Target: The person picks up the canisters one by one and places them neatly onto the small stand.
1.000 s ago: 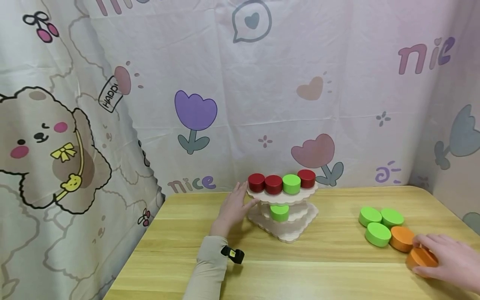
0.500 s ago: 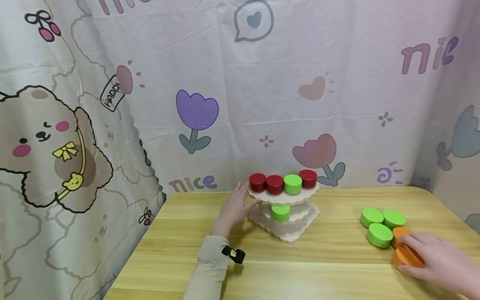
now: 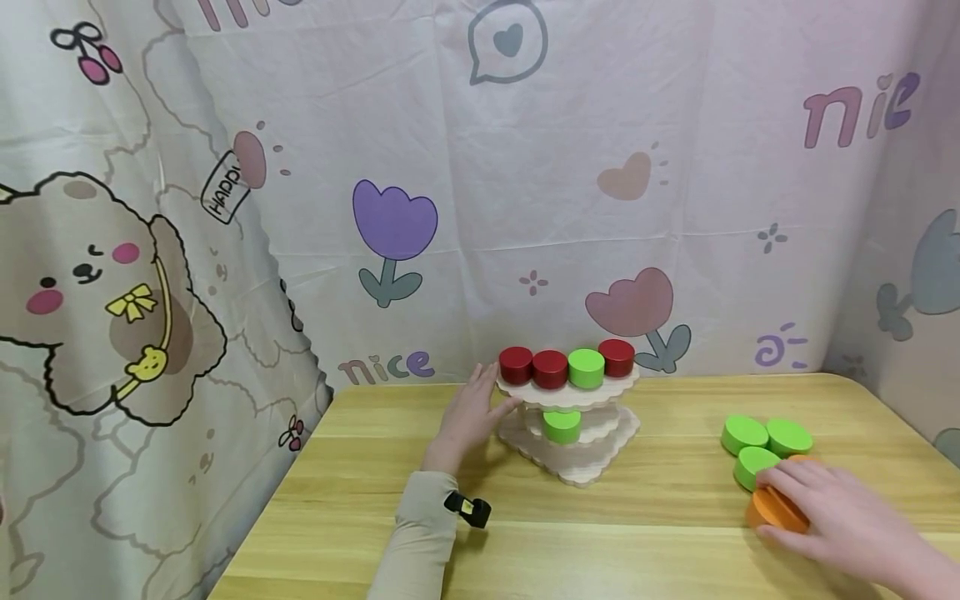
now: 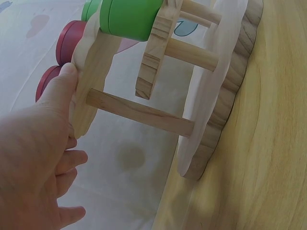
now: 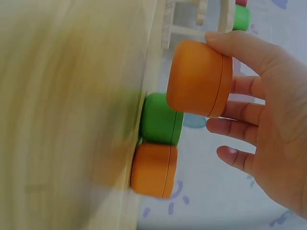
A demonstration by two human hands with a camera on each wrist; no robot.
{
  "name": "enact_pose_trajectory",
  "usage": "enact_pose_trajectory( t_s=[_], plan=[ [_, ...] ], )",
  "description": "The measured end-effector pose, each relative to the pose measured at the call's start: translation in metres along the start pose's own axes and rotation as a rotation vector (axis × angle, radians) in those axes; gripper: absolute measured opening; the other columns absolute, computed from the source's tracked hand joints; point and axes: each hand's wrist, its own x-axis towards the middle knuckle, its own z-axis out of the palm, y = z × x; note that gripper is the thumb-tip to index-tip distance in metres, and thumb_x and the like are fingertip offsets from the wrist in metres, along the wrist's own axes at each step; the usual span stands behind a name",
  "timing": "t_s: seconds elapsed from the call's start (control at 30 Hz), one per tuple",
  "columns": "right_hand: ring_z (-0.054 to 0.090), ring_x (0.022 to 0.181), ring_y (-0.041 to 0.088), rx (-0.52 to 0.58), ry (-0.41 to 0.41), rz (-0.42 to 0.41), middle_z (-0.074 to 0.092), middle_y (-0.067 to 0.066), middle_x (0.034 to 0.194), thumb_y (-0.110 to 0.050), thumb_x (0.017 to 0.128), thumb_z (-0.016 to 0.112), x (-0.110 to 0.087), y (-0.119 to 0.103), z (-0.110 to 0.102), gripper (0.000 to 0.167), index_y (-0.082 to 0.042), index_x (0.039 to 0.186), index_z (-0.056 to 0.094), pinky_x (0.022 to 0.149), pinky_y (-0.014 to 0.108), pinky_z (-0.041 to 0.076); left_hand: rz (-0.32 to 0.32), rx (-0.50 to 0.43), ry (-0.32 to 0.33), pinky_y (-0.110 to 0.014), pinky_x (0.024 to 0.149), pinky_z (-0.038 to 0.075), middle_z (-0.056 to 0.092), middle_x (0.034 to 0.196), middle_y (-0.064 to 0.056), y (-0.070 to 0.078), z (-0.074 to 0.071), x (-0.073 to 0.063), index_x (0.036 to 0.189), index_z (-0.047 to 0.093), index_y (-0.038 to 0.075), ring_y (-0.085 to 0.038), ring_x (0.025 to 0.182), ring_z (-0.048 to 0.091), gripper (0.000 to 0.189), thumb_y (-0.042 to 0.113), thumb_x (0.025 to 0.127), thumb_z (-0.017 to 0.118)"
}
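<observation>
In the head view my right hand (image 3: 832,517) holds an orange round block (image 3: 777,510) between thumb and fingers. The right wrist view has this orange block (image 5: 197,78) raised off the table, with a second orange block (image 5: 154,170) and a green block (image 5: 160,119) standing behind it. My left hand (image 3: 468,417) grips the left corner of the top tier of a pale wooden tiered stand (image 3: 573,460). Its thumb (image 4: 61,88) presses the tier's edge by the red blocks. Several red blocks (image 3: 550,369) and one green block (image 3: 586,368) line the top tier; another green block (image 3: 562,427) sits on the tier below.
Three green blocks (image 3: 787,437) cluster on the wooden table (image 3: 615,550) at the right. The second orange block (image 3: 806,459) is mostly hidden behind my right hand. A printed curtain (image 3: 480,167) hangs behind the table, and a black band (image 3: 468,507) circles my left wrist.
My right hand has moved left with the orange block, passing in front of the other orange block and partly covering it. My left hand and the stand have stayed put.
</observation>
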Motion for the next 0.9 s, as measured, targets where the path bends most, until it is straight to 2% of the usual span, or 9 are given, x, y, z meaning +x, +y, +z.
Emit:
enact_pose_trajectory(
  t_s=[0.2, 0.47, 0.67, 0.9],
  plan=[
    [0.050, 0.085, 0.004, 0.009, 0.034, -0.051, 0.057, -0.020, 0.096, -0.058, 0.061, 0.084, 0.016, -0.014, -0.001, 0.051, -0.029, 0.099, 0.064, 0.071, 0.034, 0.044, -0.010, 0.000, -0.008, -0.053, 0.122, 0.022, 0.027, 0.161, -0.008, 0.000, 0.000, 0.000, 0.156, 0.021, 0.013, -0.029, 0.152, 0.016, 0.085, 0.067, 0.093, 0.041],
    [0.057, 0.089, 0.009, 0.041, -0.011, -0.075, 0.062, -0.016, 0.100, -0.056, 0.066, 0.082, 0.040, -0.032, -0.003, 0.049, -0.027, 0.103, 0.066, 0.075, 0.036, 0.048, -0.023, 0.062, -0.028, -0.054, 0.122, 0.018, 0.022, 0.163, -0.008, 0.001, -0.001, 0.001, 0.157, 0.018, 0.013, -0.028, 0.153, 0.011, 0.087, 0.068, 0.094, 0.038],
    [0.058, 0.093, 0.011, 0.069, 0.038, -0.123, 0.063, -0.015, 0.101, -0.049, 0.067, 0.084, 0.054, -0.043, 0.000, 0.049, -0.024, 0.105, 0.066, 0.080, 0.036, 0.046, -0.030, 0.112, -0.030, -0.054, 0.123, 0.016, 0.020, 0.164, -0.008, 0.001, 0.001, 0.002, 0.157, 0.017, 0.013, -0.026, 0.154, 0.010, 0.087, 0.070, 0.094, 0.035],
    [0.056, 0.092, 0.008, 0.077, 0.060, -0.158, 0.064, -0.013, 0.100, -0.045, 0.068, 0.084, 0.070, -0.052, 0.004, 0.049, -0.021, 0.107, 0.067, 0.076, 0.033, 0.049, -0.034, 0.116, -0.025, -0.055, 0.123, 0.016, 0.019, 0.164, -0.006, 0.000, 0.003, 0.003, 0.157, 0.017, 0.014, -0.026, 0.154, 0.011, 0.087, 0.070, 0.093, 0.035]
  ],
)
